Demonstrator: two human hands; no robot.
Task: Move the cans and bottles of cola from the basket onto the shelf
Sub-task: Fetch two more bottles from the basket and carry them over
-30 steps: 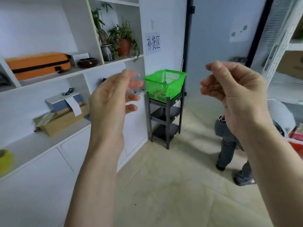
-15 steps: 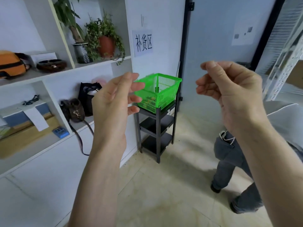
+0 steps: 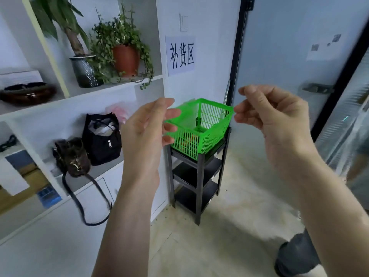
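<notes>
Landmark: green basket (image 3: 201, 124), a slatted plastic crate seated on the top tier of a black rack (image 3: 196, 176); all positions below are given from it.
Basket contents: something orange-red shows through the slats low on the near-left side; whether it is a cola can or a bottle cannot be told.
Basket edges: the rim is open upward; the left corner of the rim is hidden behind the left fingertips, while the right corner lies just beside the right fingertips in the frame. Contact with either cannot be told.
Left hand (image 3: 143, 132): raised in front of the basket's left side, fingers loosely bent and slightly apart, holding nothing.
Right hand (image 3: 279, 124): raised to the right of the basket, fingers curled inward, thumb on top; nothing seen within them.
Rack tiers: two lower black tiers below the basket, dark, contents unclear.
Left of basket: white wall shelving (image 3: 83, 96), its end panel close against the rack; a black bag (image 3: 101, 138) and a brown bag (image 3: 71, 156) on the counter level, two potted plants (image 3: 123, 56) higher.
Behind basket: paper sign (image 3: 180, 54) on the white wall.
Right of basket: dark-framed glass door (image 3: 279, 47), then open beige floor (image 3: 229, 226).
Lower right of basket: a person's dark trouser leg (image 3: 295, 256) at the frame corner, well apart.
</notes>
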